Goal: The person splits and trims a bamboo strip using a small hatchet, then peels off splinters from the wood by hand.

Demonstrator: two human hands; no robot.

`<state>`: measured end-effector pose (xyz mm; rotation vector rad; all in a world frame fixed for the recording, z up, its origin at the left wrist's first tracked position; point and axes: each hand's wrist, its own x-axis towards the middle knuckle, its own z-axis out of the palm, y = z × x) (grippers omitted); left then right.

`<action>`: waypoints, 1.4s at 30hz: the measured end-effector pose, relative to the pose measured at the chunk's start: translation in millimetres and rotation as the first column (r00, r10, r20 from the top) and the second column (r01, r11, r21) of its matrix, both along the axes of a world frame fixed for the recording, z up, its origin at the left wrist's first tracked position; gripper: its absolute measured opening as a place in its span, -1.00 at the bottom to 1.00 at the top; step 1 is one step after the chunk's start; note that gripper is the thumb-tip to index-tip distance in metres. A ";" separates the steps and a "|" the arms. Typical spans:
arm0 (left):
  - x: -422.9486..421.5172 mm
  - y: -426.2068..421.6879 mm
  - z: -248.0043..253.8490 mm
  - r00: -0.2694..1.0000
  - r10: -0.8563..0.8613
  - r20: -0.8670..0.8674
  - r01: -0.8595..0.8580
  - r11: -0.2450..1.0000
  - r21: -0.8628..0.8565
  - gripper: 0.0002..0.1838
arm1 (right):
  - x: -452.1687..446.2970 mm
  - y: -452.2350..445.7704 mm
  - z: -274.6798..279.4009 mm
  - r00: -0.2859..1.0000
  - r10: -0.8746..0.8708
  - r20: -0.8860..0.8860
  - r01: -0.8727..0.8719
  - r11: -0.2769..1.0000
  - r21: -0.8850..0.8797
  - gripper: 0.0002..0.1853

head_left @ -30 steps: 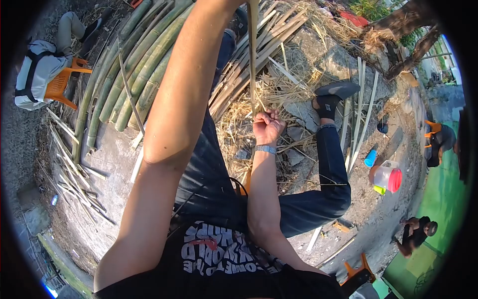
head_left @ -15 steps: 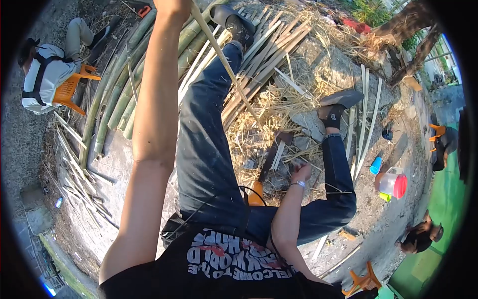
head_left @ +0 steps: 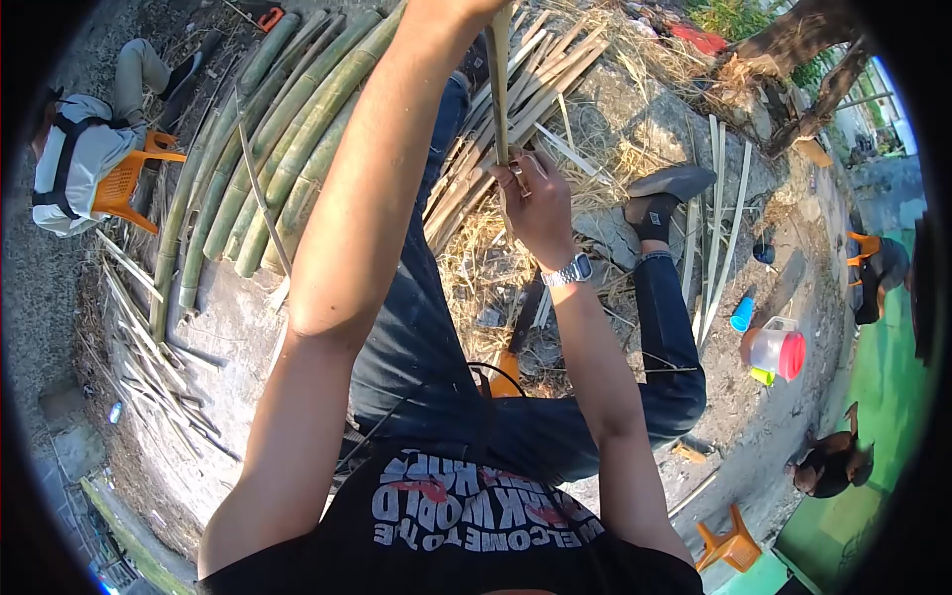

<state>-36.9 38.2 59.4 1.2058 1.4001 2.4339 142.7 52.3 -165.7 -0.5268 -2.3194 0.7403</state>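
A long, narrow bamboo strip (head_left: pixel 498 89) stands nearly upright between my legs. At the top edge of the view my left hand (head_left: pixel 461 8) grips its upper end, though the fingers are mostly cut off. Lower down, my right hand (head_left: pixel 535 193), with a metal watch (head_left: pixel 568 270) on the wrist, has its fingers closed around the strip. Below that hand lies a dark-bladed knife (head_left: pixel 526 317) with an orange handle (head_left: pixel 507 375), among straw-like shavings (head_left: pixel 471 263).
Green bamboo poles (head_left: pixel 297 149) lie on the left, and split strips (head_left: pixel 555 59) are piled ahead. A rock (head_left: pixel 645 119) is by my foot. To the right stand a blue cup (head_left: pixel 742 314) and a pink-lidded jug (head_left: pixel 778 352). A person (head_left: pixel 89 164) sits on an orange chair (head_left: pixel 124 183).
My right hand has risen from the ground beside the knife and closed on the bamboo strip. The left hand has shifted right, and the strip has turned from slanting to nearly upright.
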 end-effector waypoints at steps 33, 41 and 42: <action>-17.4 -7.2 -7.1 0.997 -0.050 0.057 0.041 0.987 0.154 -0.48 | 127.2 3.9 -47.5 0.907 -0.404 0.117 0.405 0.762 -0.505 -0.36; 6.3 -13.3 3.0 0.989 -0.141 0.046 0.135 0.984 0.120 -0.44 | 19.1 -5.8 -25.9 0.998 -0.064 0.004 0.063 0.969 -0.240 -0.82; 17.2 -20.4 10.5 0.989 -0.092 0.116 0.078 0.990 0.115 -0.45 | 20.2 -8.8 -38.8 0.989 -0.128 -0.080 0.095 0.939 -0.331 -0.82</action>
